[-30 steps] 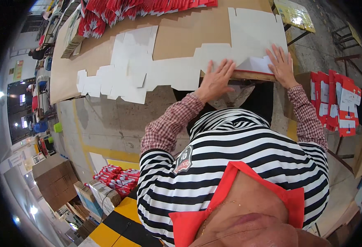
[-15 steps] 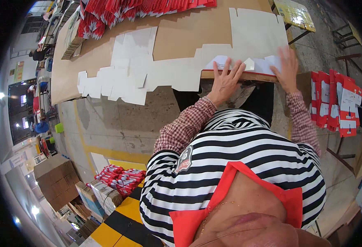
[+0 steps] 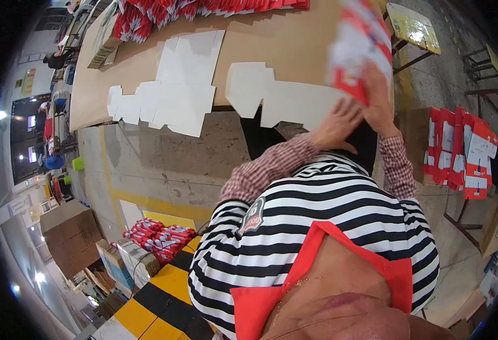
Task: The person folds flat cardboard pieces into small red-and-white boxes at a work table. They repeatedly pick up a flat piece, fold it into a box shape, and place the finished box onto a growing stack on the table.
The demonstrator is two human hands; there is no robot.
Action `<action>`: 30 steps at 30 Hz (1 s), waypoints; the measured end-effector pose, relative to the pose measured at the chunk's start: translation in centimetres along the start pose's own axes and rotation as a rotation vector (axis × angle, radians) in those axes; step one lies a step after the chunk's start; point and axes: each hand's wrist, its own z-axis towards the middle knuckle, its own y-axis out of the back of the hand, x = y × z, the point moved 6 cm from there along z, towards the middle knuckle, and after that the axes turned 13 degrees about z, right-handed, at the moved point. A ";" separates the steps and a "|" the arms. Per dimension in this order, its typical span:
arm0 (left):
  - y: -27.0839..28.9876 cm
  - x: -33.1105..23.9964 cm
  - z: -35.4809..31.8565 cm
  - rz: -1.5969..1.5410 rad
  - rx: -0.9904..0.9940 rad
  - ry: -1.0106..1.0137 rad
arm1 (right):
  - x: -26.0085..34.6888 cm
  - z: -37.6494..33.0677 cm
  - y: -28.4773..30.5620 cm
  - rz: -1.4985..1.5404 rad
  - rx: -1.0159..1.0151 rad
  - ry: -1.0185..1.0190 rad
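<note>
Workshop floor, concrete with a yellow line; long cardboard-covered table [image 3: 294, 45] runs across the top of the view. At 9 o'clock, far left: brown carton [image 3: 70, 235] on the floor, with a heap of red-and-white packs [image 3: 158, 235] just beside it toward 7 o'clock. At 11 o'clock on the table: row of white die-cut box blanks [image 3: 164, 93], flat, overlapping, some hanging over the near edge. More red-and-white printed blanks [image 3: 164, 14] stacked along the far edge at 12.

Centre-right: another white blank [image 3: 283, 99] flat at the table edge. Left hand [image 3: 337, 124] sits at its right end, fingers spread and bent, touching the lower edge of the raised piece. Can't tell whether it pinches or just steadies. Right hand [image 3: 380, 96] just beside it at 1 o'clock, closed on a red-and-white printed box blank [image 3: 359, 54], lifted off the table and tilted, motion-blurred. That blank is above the table's right end.

At 3 o'clock: folded red-and-white cartons [image 3: 458, 153] standing in a row, well apart from the hands.
</note>
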 end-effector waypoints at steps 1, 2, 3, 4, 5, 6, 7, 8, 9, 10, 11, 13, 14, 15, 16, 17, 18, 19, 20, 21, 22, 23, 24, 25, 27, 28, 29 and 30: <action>0.3 1.5 -1.7 0.110 0.013 0.103 | -0.6 -0.3 -1.6 -0.171 0.245 -0.053; 0.6 3.5 -3.8 0.223 0.029 0.221 | -1.0 -0.5 -3.3 -0.332 0.496 -0.096; 1.2 5.2 -5.8 0.378 -0.030 0.220 | -1.3 -0.6 -3.2 -0.273 0.468 -0.094; 2.2 6.8 -7.8 0.531 -0.081 0.225 | -1.8 -0.7 -3.2 -0.205 0.447 -0.091; 3.1 8.8 -8.6 0.373 -0.005 0.178 | -2.2 -1.0 -3.1 -0.146 0.426 -0.089; 4.2 10.5 -8.3 0.215 0.066 0.132 | -1.9 -0.7 -1.6 -0.003 0.245 -0.076; 5.0 11.8 -7.3 0.146 0.221 0.176 | -1.4 -0.4 0.2 0.144 0.067 -0.059; 6.1 13.0 -5.6 0.073 0.368 0.204 | -1.2 -0.3 1.8 0.276 -0.118 -0.047; 6.1 14.2 -4.5 0.004 0.512 0.227 | -1.5 -0.5 2.3 0.307 -0.254 -0.049; 5.4 15.7 -3.4 -0.046 0.551 0.196 | -1.4 -0.3 1.4 0.171 -0.139 -0.032; 4.5 17.2 -2.7 -0.094 0.592 0.175 | -1.3 -0.1 0.2 0.043 -0.022 -0.011; 3.8 18.5 -2.4 -0.189 0.498 0.169 | -1.8 -0.7 -2.4 -0.199 0.150 0.030; 3.7 19.5 -3.2 -0.241 0.361 0.195 | -2.1 -0.9 -3.1 -0.256 0.169 0.019; 3.9 20.6 -4.5 -0.290 0.227 0.226 | -2.2 -1.0 -3.8 -0.306 0.188 0.010; 3.5 22.2 -6.0 -0.378 0.173 0.334 | -2.3 -1.1 -4.2 -0.367 0.203 -0.014; 3.5 23.6 -8.3 -0.458 0.126 0.451 | -2.4 -1.2 -3.9 -0.329 0.170 -0.013; 4.1 23.9 -9.9 -0.539 0.077 0.573 | -3.2 -1.5 -4.2 -0.254 0.221 -0.101; 3.9 22.9 -11.3 -0.645 0.107 0.618 | -3.9 -1.7 -4.6 -0.177 0.274 -0.187; 4.5 21.8 -12.0 -0.438 0.068 0.680 | -4.4 -1.9 -5.1 -0.099 0.330 -0.269; 4.7 20.2 -12.2 -0.226 0.033 0.737 | -4.0 -1.1 -5.8 -0.001 0.354 -0.246; 5.0 18.7 -12.3 -0.013 -0.003 0.785 | -3.5 0.5 -6.8 0.095 0.377 -0.222; 4.6 16.6 -12.6 0.130 -0.137 0.645 | -2.6 1.8 -8.2 0.194 0.404 -0.192; 4.0 14.4 -13.2 0.266 -0.266 0.494 | -0.6 3.0 -9.6 0.225 0.403 -0.068; 4.1 13.0 -13.2 0.288 -0.196 0.449 | 1.3 4.4 -11.0 0.248 0.394 0.056; 4.5 11.5 -14.6 0.426 -0.137 0.405 | 2.7 5.3 -12.4 0.253 0.434 0.202; 4.7 11.2 -15.2 0.494 -0.106 0.381 | 2.6 5.4 -12.9 0.230 0.480 0.218; 4.9 11.3 -16.4 0.533 -0.021 0.320 | 2.6 5.2 -13.4 0.210 0.521 0.229; 5.4 12.0 -18.0 0.471 -0.062 0.290 | 2.6 4.9 -13.5 0.212 0.553 0.209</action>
